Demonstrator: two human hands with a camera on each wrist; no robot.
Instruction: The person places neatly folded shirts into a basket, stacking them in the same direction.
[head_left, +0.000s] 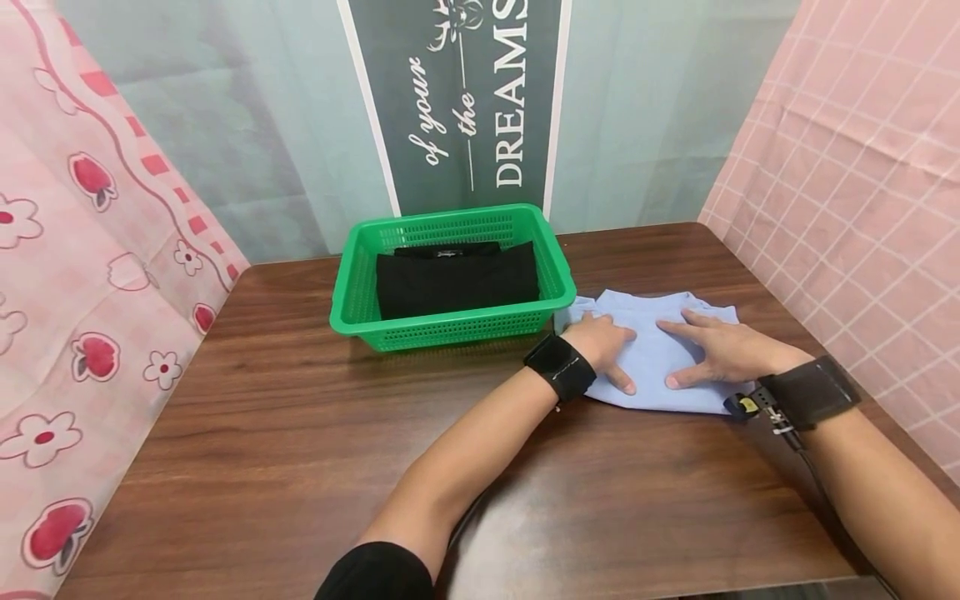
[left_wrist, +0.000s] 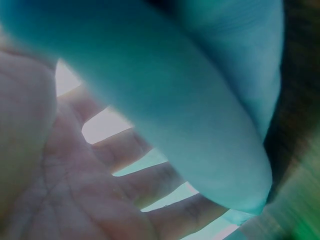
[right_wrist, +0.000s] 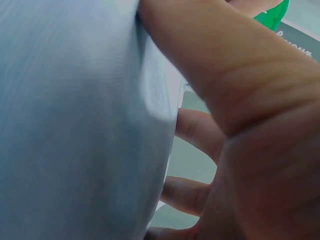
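**Desk:** What do the grips show?

**Operator:** I see the left grip [head_left: 603, 343] lying flat on a folded light blue cloth [head_left: 651, 354], fingers straight and spread, pressing rather than clasping. The right grip [head_left: 716, 350] rests on the same cloth just beside it, fingers also extended, thumb out toward the left one. Neither has hold of anything; both lie open-palmed on the fabric.

**Desk:** Do the wrist cameras agree?

**Operator:** From the left wrist I see the palm [left_wrist: 75, 190] with spread fingers against the cloth [left_wrist: 190, 100], blurred and very close. From the right wrist, the thumb [right_wrist: 235, 70] crosses the frame with the pale fabric [right_wrist: 75, 125] filling the left half.

**Desk:** Where does the cloth sit?

**Operator:** On the dark wood worktop [head_left: 300, 450], right of centre, its far left corner touching the green basket [head_left: 352, 283]. Inside the basket lies a folded black garment [head_left: 456, 279].

**Desk:** Surroundings?

**Operator:** Black bands wrap both wrists. Behind the basket hangs a dark banner [head_left: 465, 100] with white lettering; a pink floral sheet [head_left: 82, 250] hangs at left, a pink checked sheet [head_left: 862, 183] at right.
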